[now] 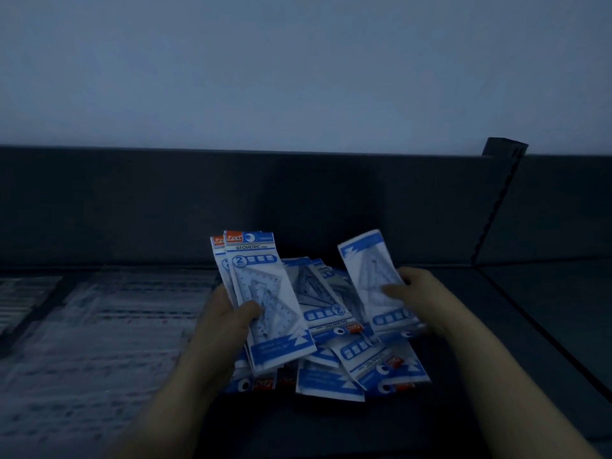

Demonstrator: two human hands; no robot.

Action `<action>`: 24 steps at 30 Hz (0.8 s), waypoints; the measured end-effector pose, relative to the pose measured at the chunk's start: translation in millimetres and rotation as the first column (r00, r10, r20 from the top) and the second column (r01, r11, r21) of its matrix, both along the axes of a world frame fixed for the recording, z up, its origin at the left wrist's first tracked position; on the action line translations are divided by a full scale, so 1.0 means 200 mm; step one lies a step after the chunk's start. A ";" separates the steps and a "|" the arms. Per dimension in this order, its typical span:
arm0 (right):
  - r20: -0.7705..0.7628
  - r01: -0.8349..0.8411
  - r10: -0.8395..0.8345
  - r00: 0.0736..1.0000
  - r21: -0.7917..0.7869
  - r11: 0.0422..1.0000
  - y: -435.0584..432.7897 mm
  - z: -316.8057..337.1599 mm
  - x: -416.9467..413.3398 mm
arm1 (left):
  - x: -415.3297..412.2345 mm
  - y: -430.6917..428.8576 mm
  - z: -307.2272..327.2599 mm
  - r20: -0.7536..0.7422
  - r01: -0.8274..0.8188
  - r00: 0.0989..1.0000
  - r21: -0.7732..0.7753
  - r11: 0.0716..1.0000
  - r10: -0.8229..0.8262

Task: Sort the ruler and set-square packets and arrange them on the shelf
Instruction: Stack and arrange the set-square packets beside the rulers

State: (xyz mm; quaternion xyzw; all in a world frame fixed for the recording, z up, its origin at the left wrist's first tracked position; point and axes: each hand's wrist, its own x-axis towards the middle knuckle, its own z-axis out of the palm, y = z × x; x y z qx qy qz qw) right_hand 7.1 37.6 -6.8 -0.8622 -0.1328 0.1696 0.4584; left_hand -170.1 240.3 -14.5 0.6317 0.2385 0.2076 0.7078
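Your left hand (228,321) is closed around a small stack of set-square packets (268,303), thumb across the front of the top one and fingers behind, so the stack stands nearly upright with the "GEOMETRIC" headers at the top. At least two headers show; how many packets sit behind them I cannot tell. Holding them fanned and header-up likely keeps the gathered ones aligned the same way while you add to them.

Your right hand (414,293) is pinched on a single packet (374,279), lifted and tilted off the heap, header end down, so it probably needs turning before it joins the stack on your left.

Between and below your hands lies the loose pile of packets (347,359), overlapping at mixed angles, several upside down. They rest on the dark shelf (496,326), in front of its back panel (298,200); no bin or tray holds them.

To the left on the same shelf lies a flat, pale spread of what may be ruler packets (99,326), too dim and blurred to confirm. To the right, a divider (496,207) marks off the next bay. The sorting looks only partly done.
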 end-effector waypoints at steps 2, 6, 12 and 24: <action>-0.052 -0.045 0.057 0.997 0.202 0.978 -0.02 0.06 -0.04 | 0.00 0.00 0.01 0.018 0.001 1.000 -0.016 1.000 -0.001; -0.130 -0.363 0.398 0.908 0.232 0.903 0.00 0.18 -0.14 | 0.03 0.01 0.04 0.069 0.071 0.995 -0.003 0.997 -0.071; 0.012 -0.383 0.383 0.924 -0.011 0.924 0.10 0.18 -0.14 | 0.05 0.02 0.04 0.078 -0.021 0.997 0.047 0.999 0.017; -0.325 0.081 0.152 0.933 0.603 0.794 0.24 0.01 -0.21 | 0.05 -0.01 0.03 0.124 -0.182 0.971 -0.183 0.966 0.206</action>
